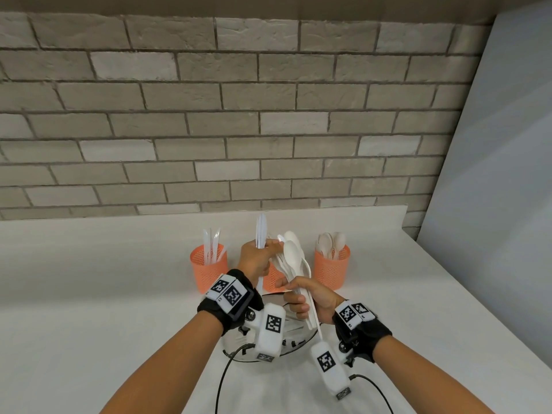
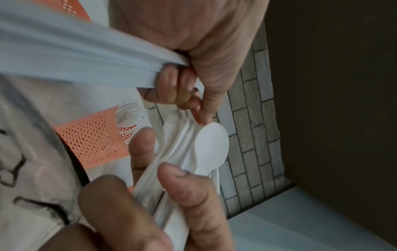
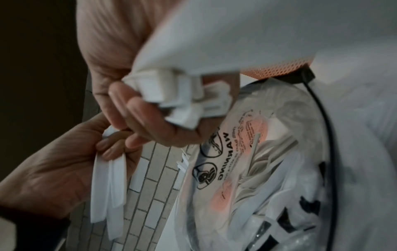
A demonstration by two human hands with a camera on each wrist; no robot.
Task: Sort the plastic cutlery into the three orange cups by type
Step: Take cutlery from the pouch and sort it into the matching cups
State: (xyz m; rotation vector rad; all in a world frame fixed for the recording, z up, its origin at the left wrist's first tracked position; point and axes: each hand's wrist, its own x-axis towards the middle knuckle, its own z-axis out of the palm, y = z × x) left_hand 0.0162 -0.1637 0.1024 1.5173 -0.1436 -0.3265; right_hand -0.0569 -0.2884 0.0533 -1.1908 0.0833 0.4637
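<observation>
My left hand (image 1: 259, 258) grips a few white plastic knives (image 1: 261, 231) upright, and its fingertips (image 2: 199, 115) touch the top of a spoon bundle. My right hand (image 1: 300, 300) grips that bundle of white spoons (image 1: 292, 258) by the handles (image 3: 182, 96), bowls pointing up. Three orange mesh cups stand in a row by the wall. The left cup (image 1: 208, 270) holds knives, and the right cup (image 1: 332, 268) holds spoons. My hands mostly hide the middle cup (image 1: 274, 280). A cup holding forks (image 2: 90, 139) shows in the left wrist view.
Under my wrists sits a clear bowl (image 1: 236, 349) holding a plastic bag (image 3: 236, 169) printed WARNING, with more white cutlery inside. The white counter (image 1: 104, 279) ends at a grey brick wall (image 1: 209, 115). A pale panel (image 1: 493, 174) leans at the right. Black cables trail from both wrists.
</observation>
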